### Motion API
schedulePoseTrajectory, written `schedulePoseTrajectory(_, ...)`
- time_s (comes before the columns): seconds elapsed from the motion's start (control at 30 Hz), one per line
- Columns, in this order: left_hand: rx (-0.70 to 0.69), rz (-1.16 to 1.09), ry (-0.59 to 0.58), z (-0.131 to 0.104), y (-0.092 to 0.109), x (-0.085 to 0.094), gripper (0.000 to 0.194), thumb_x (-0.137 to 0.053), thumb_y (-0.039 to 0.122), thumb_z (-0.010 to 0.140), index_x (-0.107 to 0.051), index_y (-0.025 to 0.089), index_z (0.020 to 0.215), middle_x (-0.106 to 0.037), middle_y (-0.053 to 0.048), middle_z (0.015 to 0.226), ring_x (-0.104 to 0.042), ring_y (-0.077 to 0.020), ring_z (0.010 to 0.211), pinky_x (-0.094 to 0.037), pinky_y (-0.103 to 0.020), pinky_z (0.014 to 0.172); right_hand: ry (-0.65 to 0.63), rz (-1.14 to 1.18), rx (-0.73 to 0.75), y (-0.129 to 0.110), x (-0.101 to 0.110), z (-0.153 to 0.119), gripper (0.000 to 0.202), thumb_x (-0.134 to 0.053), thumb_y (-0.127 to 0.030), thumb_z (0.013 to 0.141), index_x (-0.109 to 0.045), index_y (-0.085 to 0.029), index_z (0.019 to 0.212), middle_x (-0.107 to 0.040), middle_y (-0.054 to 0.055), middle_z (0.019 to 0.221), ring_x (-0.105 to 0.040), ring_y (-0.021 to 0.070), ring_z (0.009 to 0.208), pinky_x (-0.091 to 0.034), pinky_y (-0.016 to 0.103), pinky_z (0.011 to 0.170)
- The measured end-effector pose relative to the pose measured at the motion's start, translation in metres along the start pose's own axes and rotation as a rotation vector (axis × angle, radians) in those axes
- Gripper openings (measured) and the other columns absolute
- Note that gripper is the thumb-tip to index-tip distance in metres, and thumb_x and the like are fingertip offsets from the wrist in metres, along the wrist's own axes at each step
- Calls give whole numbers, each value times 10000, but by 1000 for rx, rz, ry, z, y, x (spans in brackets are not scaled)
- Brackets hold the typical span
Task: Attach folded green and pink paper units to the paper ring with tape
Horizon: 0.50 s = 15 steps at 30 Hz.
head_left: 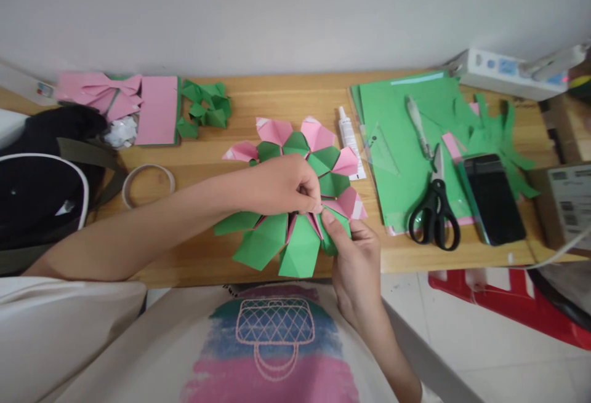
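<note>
A folded paper flower (pixel 300 246) with pink and green petals lies in front of me, over the wooden table. My left hand (pixel 289 184) reaches across it, fingers pinched together at the right side of its middle. My right hand (pixel 355 255) grips a green petal at the lower right, thumb on top and fingers beneath. The two hands' fingertips nearly meet there. My left hand and forearm hide part of the flower's middle and left side. Just behind the flower, to the right, lies a white glue tube (pixel 349 144).
Green paper sheets (pixel 392 114), scissors (pixel 434 209), a utility knife (pixel 418 123) and a phone (pixel 494 200) lie right. Left are a tape roll (pixel 148 186), pink paper (pixel 159 111), green folded pieces (pixel 207 104) and a black bag (pixel 41 175). A power strip (pixel 508 74) stands back right.
</note>
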State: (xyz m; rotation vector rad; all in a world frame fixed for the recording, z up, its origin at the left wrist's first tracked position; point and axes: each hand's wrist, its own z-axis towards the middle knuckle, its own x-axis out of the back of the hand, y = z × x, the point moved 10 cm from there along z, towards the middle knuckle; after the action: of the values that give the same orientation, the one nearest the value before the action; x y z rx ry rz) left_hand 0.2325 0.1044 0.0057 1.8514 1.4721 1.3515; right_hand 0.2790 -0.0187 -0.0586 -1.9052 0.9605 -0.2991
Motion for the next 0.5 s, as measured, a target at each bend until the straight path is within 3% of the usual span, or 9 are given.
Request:
schedulePoseTrajectory(0.1, -9, 7, 25, -2, 1, 3, 161, -599, 189, 774, -732, 148, 695, -713, 3, 661, -583, -91, 556, -389, -208, 527, -20, -12, 22, 0, 1, 0, 233, -775, -425, 724, -712, -204, 759, -511, -56, 525, -492, 116, 557, -411, 237, 525)
schedulePoseTrajectory(0.27, 3, 83, 113, -9, 2, 16, 190, -580, 243, 772, -725, 166, 676, -665, 11, 620, -538, -90, 530, -308, -222, 486, -59, -125, 53, -6, 1, -5, 238, -804, -401, 684, -758, -204, 808, -734, 21, 790, -629, 179, 736, -525, 328, 720)
schedulePoseTrajectory(0.37, -29, 213, 266, -22, 12, 39, 217, -570, 232, 763, -666, 184, 574, -513, 37, 505, -426, -81, 486, -236, -248, 494, -20, -69, 42, -8, 3, -5, 211, -820, -376, 656, -758, -206, 764, -738, 12, 757, -628, 168, 705, -516, 313, 710)
schedulePoseTrajectory(0.5, -28, 249, 473, -55, 25, 67, 403, -560, 242, 802, -448, 172, 421, -263, 53, 460, -223, -68, 474, -177, -278, 516, -48, 67, 2, -2, -11, -4, 162, -809, -346, 661, -744, -211, 724, -729, -7, 742, -611, 138, 679, -491, 283, 710)
